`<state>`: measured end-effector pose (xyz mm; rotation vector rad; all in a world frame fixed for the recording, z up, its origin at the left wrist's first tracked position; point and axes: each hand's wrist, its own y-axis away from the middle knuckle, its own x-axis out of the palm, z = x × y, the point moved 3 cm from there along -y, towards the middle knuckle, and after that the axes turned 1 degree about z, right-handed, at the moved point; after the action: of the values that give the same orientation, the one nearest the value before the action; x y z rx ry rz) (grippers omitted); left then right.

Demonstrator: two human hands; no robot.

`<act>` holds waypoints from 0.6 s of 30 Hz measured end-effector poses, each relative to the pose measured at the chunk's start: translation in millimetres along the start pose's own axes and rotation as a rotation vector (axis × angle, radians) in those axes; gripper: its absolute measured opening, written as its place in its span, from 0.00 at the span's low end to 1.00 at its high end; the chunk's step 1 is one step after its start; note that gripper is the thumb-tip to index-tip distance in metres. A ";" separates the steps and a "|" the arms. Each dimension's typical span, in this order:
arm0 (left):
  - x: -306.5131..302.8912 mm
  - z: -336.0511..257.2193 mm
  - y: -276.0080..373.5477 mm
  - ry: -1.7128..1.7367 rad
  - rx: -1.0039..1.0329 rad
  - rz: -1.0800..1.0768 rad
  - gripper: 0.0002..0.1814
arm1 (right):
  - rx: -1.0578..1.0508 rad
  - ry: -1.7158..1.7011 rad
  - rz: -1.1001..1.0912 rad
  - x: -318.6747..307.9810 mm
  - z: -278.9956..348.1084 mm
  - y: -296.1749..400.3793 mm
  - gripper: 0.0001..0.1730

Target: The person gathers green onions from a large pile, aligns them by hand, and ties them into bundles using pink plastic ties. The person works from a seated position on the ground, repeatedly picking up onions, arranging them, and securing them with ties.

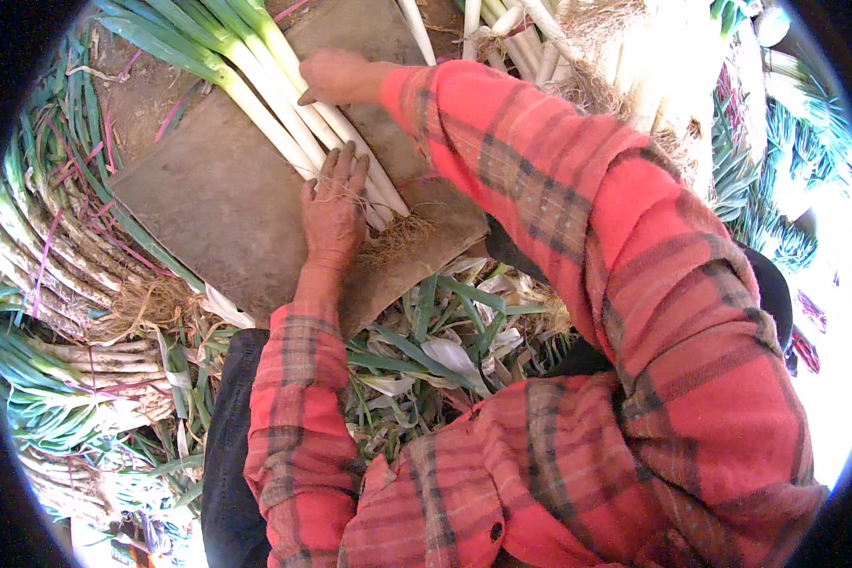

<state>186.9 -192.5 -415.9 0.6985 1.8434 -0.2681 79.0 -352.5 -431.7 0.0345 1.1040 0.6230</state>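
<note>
Several long green onions point(277, 131) with peeled white stems lie side by side on a worn brown board point(206, 192), their green leaves towards the upper left and their roots point(401, 231) towards the lower right. My left hand point(336, 206) rests on the stems near the root end, its fingers spread over them. Higher up, my right hand point(330, 77) is at the right edge of the same stems, with its fingers bent and its fingertips touching them. Whether it grips a stem cannot be told.
Tied bundles of unpeeled green onions point(64, 263) lie along the left. More peeled stems point(539, 42) with roots lie beyond my right arm. Stripped leaves point(433, 341) cover the ground between my knees. Pink ties point(106, 128) lie at the upper left.
</note>
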 end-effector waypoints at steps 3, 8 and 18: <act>6.0 -5.0 -2.5 -0.016 0.070 -0.035 0.30 | -0.008 0.026 0.003 7.2 2.2 -3.1 0.24; 21.7 -1.4 -0.6 -0.012 0.041 0.006 0.27 | -0.034 -0.028 0.016 9.8 -0.8 9.3 0.23; 16.6 -1.6 -5.0 0.149 -0.039 0.130 0.29 | -0.451 -0.214 0.602 -56.0 46.6 141.9 0.29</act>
<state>178.9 -190.1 -431.2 0.8260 1.9296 -0.0975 37.3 -249.1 -317.6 0.0428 0.7169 1.3659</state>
